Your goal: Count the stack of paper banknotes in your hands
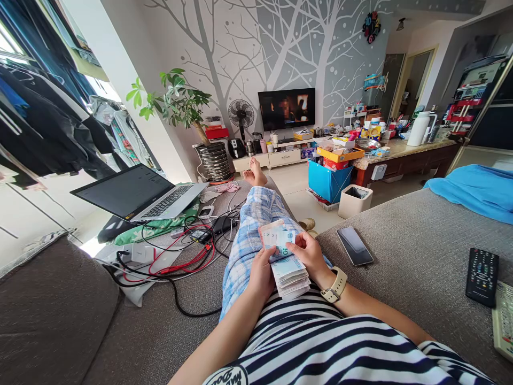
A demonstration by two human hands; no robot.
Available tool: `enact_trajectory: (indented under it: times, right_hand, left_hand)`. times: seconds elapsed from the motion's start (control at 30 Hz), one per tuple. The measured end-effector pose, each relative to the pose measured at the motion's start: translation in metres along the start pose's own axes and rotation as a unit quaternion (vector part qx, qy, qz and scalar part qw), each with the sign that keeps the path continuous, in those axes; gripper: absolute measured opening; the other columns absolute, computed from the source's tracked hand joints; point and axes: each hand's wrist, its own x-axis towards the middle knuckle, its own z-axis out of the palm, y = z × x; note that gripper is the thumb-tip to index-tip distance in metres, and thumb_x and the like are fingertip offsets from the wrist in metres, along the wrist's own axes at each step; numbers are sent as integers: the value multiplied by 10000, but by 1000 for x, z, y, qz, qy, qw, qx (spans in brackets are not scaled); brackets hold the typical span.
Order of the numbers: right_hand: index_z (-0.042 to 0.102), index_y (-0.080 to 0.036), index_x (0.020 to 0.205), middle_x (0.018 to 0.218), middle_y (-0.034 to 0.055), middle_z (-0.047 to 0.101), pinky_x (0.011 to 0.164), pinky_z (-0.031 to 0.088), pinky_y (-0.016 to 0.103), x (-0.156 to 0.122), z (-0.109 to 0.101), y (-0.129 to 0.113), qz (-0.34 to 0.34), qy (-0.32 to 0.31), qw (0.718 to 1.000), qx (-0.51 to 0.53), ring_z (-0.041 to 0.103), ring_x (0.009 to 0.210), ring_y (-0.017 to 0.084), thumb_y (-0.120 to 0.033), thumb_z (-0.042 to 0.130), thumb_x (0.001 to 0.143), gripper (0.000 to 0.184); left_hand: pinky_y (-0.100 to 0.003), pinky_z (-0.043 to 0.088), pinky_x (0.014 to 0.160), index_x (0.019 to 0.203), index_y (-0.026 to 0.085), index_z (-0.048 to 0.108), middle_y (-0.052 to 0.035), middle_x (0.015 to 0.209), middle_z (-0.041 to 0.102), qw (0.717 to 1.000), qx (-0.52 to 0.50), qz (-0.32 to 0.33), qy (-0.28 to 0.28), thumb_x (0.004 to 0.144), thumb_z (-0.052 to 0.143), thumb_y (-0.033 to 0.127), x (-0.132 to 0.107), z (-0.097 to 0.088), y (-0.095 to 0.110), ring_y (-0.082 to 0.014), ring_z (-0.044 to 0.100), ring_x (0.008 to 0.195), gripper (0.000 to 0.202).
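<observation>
Banknotes (290, 275) in left grip (261, 269) and right grip (315, 258), dark phone (355, 246) on grey sofa (401, 240) to the right

A banknote (285, 241) reads "10", the clock (371, 27) "6", the shirt patch (227, 376) partly "MA".

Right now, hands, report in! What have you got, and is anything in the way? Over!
Left hand and right hand: both gripping banknotes. Thicker stack of notes just below. Nothing blocking the hands; tangled cables off to the left.
</observation>
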Motion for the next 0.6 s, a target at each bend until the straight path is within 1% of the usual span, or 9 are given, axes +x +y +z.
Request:
enact_trajectory:
  times: [0.1, 0.2, 0.33, 0.47, 0.6]
  right_hand:
    - [432, -208, 634, 575, -51, 389, 530, 298, 263, 0, -2, 0, -24, -11, 999, -36, 358, 554, 120, -463, 652, 768, 363]
    - [402, -207, 604, 569, -48, 356, 538, 289, 267, 0, -3, 0, -49, -11, 996, -71, 339, 558, 121, -469, 595, 818, 389]
    - [402, -207, 603, 569, -45, 369, 536, 288, 266, 0, -4, 1, -56, -7, 995, -84, 352, 558, 123, -465, 593, 821, 388]
    - [427, -205, 608, 564, -44, 388, 533, 298, 264, 0, -3, 1, -55, -8, 996, -76, 361, 556, 124, -458, 602, 816, 372]
    - [490, -195, 655, 582, -38, 441, 523, 311, 259, -1, -2, -1, -45, -16, 998, -36, 390, 554, 124, -437, 620, 809, 314]
  left_hand:
    - [-322, 550, 675, 778, 160, 660, -37, 741, 705, 1000, 12, 1, -8, 633, 715, 170, -1, 0, 0, -170, 643, 614, 155]
    - [-319, 550, 667, 815, 156, 665, -38, 763, 713, 1000, 9, -3, -7, 626, 716, 167, -2, 1, 1, -174, 651, 625, 196]
    - [-305, 549, 637, 838, 137, 670, -49, 756, 717, 1000, 6, -4, 8, 656, 701, 166, -2, 1, 1, -177, 659, 623, 187]
    - [-343, 568, 687, 893, 110, 682, -91, 814, 733, 999, -24, -26, 16, 745, 637, 223, 0, 2, -1, -214, 691, 701, 191]
    - [-374, 573, 732, 955, 98, 686, -107, 821, 737, 998, -46, -43, 31, 798, 570, 231, 0, 5, 0, -246, 707, 773, 235]
